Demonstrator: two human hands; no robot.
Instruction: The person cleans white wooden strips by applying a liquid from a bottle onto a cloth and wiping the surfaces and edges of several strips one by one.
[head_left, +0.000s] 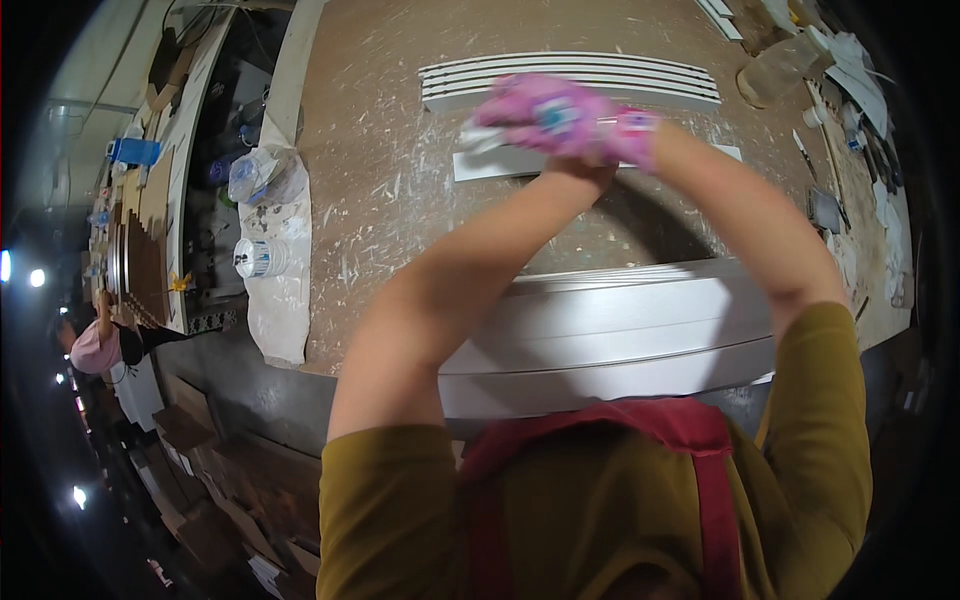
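Boards [620, 345]: white, nearest the belly.
Strip [476, 168]: white, on the table [370, 190], under the hands. Best kept flat and still, I think.
Left hand [590, 158]: mostly hidden by the other; can't tell its grip.
Right hand [545, 115]: pink glove, beside something white and blurry [482, 138]; can't tell if it grips. Soft, even moves should help.
Slats [650, 82]: just past the strip.

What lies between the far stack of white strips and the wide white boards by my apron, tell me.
In the head view, a single white strip and bare brown tabletop show between them; the pink-gloved right hand partly hides the strip.
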